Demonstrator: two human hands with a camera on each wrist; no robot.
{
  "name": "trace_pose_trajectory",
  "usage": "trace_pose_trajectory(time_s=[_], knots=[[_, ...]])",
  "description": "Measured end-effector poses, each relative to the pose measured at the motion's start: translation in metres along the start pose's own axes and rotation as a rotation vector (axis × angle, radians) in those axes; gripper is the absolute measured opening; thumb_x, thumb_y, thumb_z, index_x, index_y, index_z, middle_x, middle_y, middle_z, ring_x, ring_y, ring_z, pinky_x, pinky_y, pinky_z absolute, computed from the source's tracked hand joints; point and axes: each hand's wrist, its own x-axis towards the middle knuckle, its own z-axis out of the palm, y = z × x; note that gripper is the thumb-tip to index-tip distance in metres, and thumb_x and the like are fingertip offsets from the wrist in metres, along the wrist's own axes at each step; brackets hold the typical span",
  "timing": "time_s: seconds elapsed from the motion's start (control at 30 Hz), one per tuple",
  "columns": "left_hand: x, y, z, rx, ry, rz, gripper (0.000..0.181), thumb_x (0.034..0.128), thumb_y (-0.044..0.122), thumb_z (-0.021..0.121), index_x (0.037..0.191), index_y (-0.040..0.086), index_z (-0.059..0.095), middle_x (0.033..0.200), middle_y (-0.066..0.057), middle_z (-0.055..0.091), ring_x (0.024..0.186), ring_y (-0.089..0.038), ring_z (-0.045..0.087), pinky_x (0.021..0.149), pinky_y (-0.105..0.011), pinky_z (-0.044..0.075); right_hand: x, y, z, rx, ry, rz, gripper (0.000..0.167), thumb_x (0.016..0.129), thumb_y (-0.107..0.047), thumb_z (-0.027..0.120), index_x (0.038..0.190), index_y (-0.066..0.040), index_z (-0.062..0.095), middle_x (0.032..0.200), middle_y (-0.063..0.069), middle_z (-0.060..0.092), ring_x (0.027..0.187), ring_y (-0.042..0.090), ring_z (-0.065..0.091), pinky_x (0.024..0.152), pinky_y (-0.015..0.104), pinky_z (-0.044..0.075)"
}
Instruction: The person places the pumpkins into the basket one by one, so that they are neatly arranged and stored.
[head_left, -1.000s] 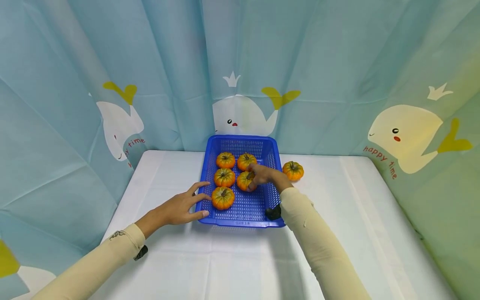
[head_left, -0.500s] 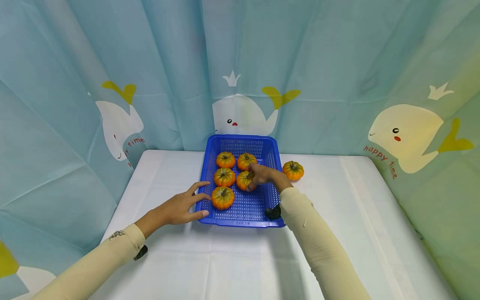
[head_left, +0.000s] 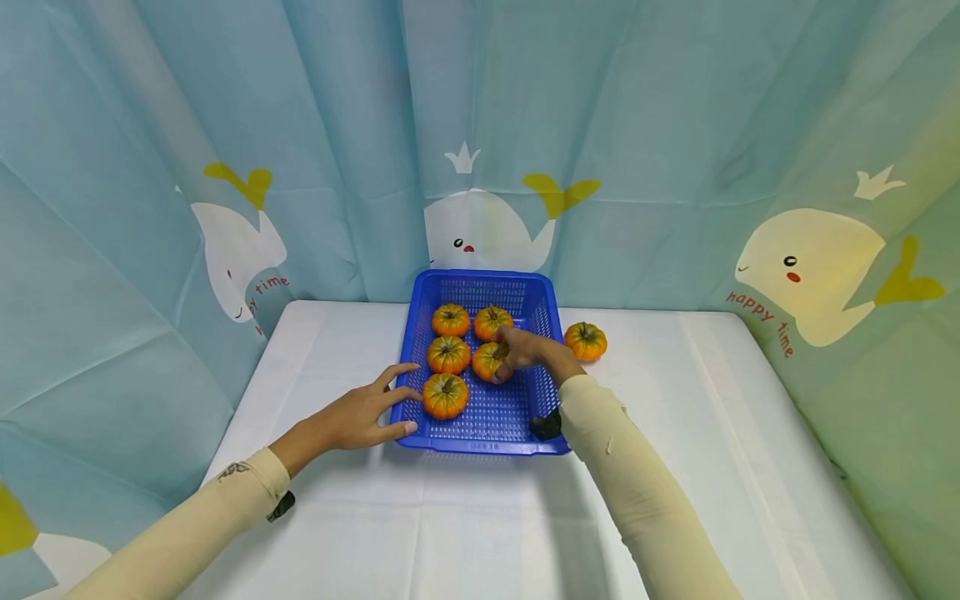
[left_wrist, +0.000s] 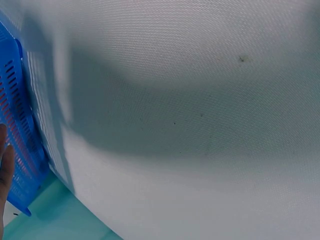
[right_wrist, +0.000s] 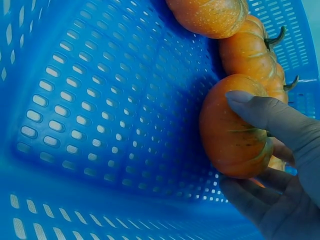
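Note:
My right hand [head_left: 519, 350] reaches into the blue plastic basket [head_left: 483, 447] and grips a small orange pumpkin [head_left: 486, 362]. In the right wrist view the thumb lies over that pumpkin [right_wrist: 232, 132] and other fingers curl beneath it. Spread over the basket's left rim, my left hand [head_left: 363, 415] has its fingers apart. Its fingertips are near the front left pumpkin [head_left: 446, 397]; whether they touch it I cannot tell. Further pumpkins sit in the basket: one at middle left [head_left: 448, 355], a back left pumpkin [head_left: 451, 320] and a back right pumpkin [head_left: 492, 322].
Outside the basket, just right of it, another pumpkin [head_left: 586, 342] lies on the white-covered table [head_left: 697, 433]. A pale blue-green curtain [head_left: 645, 125] with printed whales hangs behind the table and along both sides. The basket stands near the table's back edge.

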Motion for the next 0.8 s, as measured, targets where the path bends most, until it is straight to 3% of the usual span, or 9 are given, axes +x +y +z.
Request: trace_pose_trajectory(time_s=[0.33,0.8], knots=[[-0.0002,0.0014,-0.0008,-0.001,-0.001,0.006,0.054,0.0959,0.060,0.054,0.135,0.023,0.060,0.166,0.000,0.019,0.118,-0.034,0.064,0.096,-0.051,0.054,-0.0011,0.0002,-0.0006,0.012,-0.005,0.044,0.079,0.084,-0.024,0.082,0.149,-0.009,0.038,0.149,0.020,0.043,0.136,0.038,0.043,0.118,0.056,0.032],[-0.0010,0.0021,-0.0013,-0.002,0.005,0.005,0.053,0.0961,0.059,0.055,0.135,0.024,0.060,0.166,0.000,0.019,0.115,-0.034,0.065,0.095,-0.051,0.055,-0.0074,-0.0024,-0.0072,0.012,0.008,0.020,0.082,0.085,-0.024,0.080,0.151,-0.009,0.035,0.155,0.021,0.039,0.142,0.041,0.038,0.117,0.058,0.031]])
